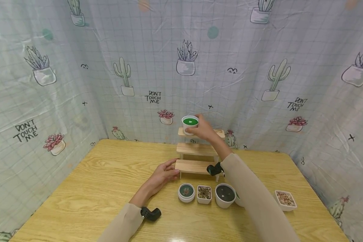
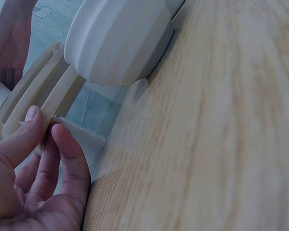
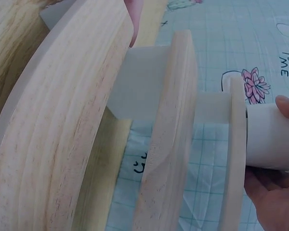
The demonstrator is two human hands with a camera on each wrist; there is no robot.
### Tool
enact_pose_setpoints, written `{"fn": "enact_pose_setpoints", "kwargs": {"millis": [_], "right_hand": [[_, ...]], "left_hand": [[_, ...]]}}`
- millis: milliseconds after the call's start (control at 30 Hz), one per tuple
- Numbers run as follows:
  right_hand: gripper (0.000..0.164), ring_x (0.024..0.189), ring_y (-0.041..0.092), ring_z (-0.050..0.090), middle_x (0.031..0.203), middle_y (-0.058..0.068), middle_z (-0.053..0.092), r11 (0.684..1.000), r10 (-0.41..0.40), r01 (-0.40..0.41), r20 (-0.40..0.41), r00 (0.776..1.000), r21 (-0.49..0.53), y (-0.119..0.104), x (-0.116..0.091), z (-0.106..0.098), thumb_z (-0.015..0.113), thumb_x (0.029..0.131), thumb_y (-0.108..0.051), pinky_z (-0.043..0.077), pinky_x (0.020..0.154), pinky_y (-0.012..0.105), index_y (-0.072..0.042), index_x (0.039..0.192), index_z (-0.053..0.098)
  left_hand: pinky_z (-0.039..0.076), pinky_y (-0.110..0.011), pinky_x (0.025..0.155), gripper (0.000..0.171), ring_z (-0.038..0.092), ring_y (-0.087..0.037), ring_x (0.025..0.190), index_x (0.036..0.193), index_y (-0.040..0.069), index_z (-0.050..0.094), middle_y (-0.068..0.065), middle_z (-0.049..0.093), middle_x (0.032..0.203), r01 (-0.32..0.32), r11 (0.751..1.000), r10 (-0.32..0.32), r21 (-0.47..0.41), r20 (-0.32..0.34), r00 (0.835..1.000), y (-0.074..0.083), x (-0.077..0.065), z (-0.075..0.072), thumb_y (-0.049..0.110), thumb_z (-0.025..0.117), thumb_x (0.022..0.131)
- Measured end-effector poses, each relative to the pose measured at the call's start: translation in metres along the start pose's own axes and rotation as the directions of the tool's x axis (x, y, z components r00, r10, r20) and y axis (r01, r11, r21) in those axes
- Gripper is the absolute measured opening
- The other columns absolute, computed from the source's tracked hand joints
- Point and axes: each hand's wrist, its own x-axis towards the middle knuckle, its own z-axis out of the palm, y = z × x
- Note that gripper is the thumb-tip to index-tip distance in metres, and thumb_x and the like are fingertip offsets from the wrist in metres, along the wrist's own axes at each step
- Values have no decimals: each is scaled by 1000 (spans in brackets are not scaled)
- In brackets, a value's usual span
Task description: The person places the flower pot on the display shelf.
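Observation:
A three-tier wooden stand [image 1: 196,149] with pale supports stands at the back of the table. My right hand [image 1: 202,128] grips a round white pot [image 1: 187,130] with a bright green top, at the left end of the highest tier. In the right wrist view the base of this pot [image 3: 269,137] is right at the top board, thumb and fingers on opposite sides. My left hand [image 1: 161,175] holds the left end of the lowest tier; in the left wrist view its thumb lies on the board and its fingers curl beneath. The right forearm covers part of the stand's right side.
In front of the stand are a round white pot [image 1: 186,198] with a dark green top, a square pot of pebbles [image 1: 204,201], and a larger white pot [image 1: 225,203]. Another pot is partly behind the right sleeve. A pebble-filled square pot [image 1: 287,206] stands at right. A patterned curtain [image 1: 157,40] hangs behind.

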Motion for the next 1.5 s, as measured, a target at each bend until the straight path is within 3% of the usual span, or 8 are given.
{"fn": "enact_pose_setpoints", "kwargs": {"millis": [333,567,900,1200,1500], "right_hand": [[97,131,38,56,144,24,53,998,-33,31,53,998,51,-3,-14,-7,81,90,-22,47,112,53,-1,160,18],[104,143,44,46,153,28,45,999,-4,1,93,996,34,-3,-29,-19,78,92,-26,40,118,57,-2,164,7],[102,146,45,43,158,29,38,999,0,-4,100,995,38,4,-51,-35,78,93,-24,39,120,55,-3,164,8],[96,148,46,38,157,30,36,995,-69,62,97,993,77,18,-81,-52,76,96,-23,35,123,55,-2,163,11],[92,148,48,38,158,29,35,997,-76,74,67,995,28,34,-115,-68,73,97,-21,35,122,59,-2,163,11]], "left_hand": [[58,-25,86,71,63,-10,101,163,8,28,-1,62,113,-3,1000,3,3,17,1000,1,-3,-1,9,65,102],[57,-25,86,72,63,-10,100,163,8,27,-2,62,112,-4,1000,4,3,21,1000,0,-5,-3,9,65,102],[58,-25,87,73,64,-10,100,164,8,26,-1,60,111,-3,1000,3,14,18,1000,0,-3,-3,10,65,102],[58,-24,87,74,64,-10,99,164,7,25,-1,61,111,-3,1000,3,13,26,1000,-1,-2,-5,10,65,102],[58,-25,86,74,65,-11,99,164,9,25,-1,64,110,0,1000,0,5,23,1000,0,-1,-5,11,66,102]]}}
